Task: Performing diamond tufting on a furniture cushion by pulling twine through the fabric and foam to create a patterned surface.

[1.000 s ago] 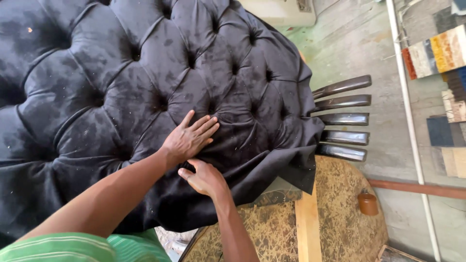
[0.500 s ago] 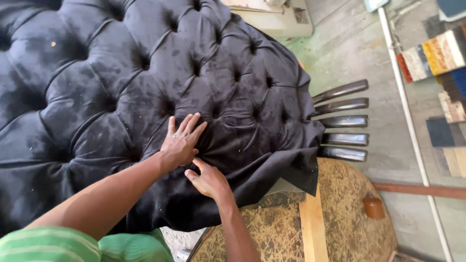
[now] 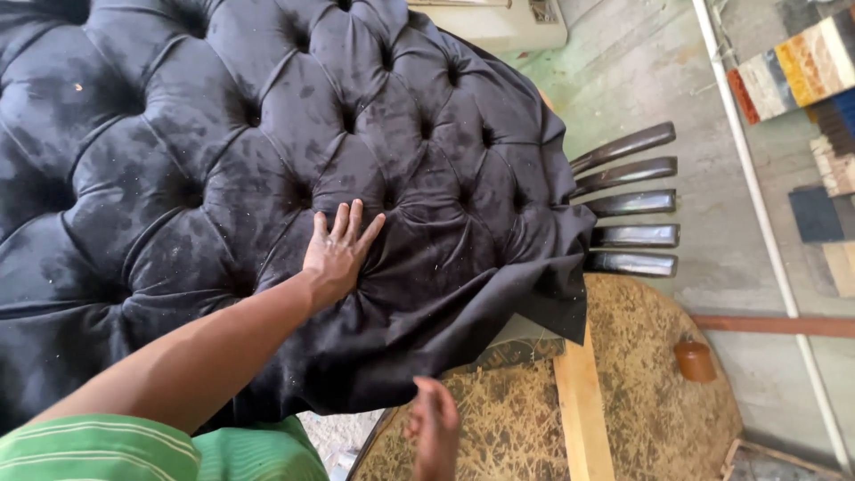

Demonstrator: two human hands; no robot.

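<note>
A large black tufted velvet cushion (image 3: 267, 160) with deep button dimples fills most of the view. My left hand (image 3: 337, 251) lies flat on it with fingers spread, pressing the fabric beside a dimple near the lower right of the cushion. My right hand (image 3: 434, 429) is off the fabric, blurred, hovering over the round brown mottled board (image 3: 659, 392) just below the loose hem of the velvet (image 3: 543, 303). It holds nothing. A green striped sleeve (image 3: 134, 450) shows at the bottom left.
Several dark curved wooden slats (image 3: 632, 205) stick out to the right from under the cushion. A pale wooden plank (image 3: 583, 410) and a small brown cylinder (image 3: 695, 361) lie on the board. A white pipe (image 3: 766, 240) and coloured swatches (image 3: 793, 71) lie on the concrete floor.
My right hand has pulled back off the velvet toward me. My left hand has stayed flat on the cushion, sliding slightly up and left across the fabric.
</note>
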